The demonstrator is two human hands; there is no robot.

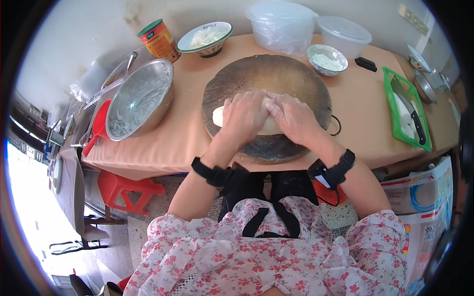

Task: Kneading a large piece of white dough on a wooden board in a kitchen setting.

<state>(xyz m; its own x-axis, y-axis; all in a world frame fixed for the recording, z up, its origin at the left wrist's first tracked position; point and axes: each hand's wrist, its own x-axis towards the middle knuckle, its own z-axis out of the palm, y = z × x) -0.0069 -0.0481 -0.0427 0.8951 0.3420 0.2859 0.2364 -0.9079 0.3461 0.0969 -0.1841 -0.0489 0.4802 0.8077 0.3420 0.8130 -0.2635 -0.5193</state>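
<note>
In the head view, holding white dough (269,128) at the centre of the frame on a round wooden board (276,74), left grip (246,114) and right grip (292,117) curled closely over it, palms down. On the tan surface (360,118), showing a metal bowl (140,106) at upper left, a powder-filled bowl (328,72) at upper right, and a green basket (391,111) bearing a knife (418,126) at far right.

- dough (269,127), creamy white
- round board (266,74), mottled dark brown
- tablecloth (355,113), peach
- basket (394,118), surface's right edge, bright green
- dipper (101,118), left edge, red
- blouse (197,251), white, red-flowered
- 2 wrist straps (212,173), black
</note>
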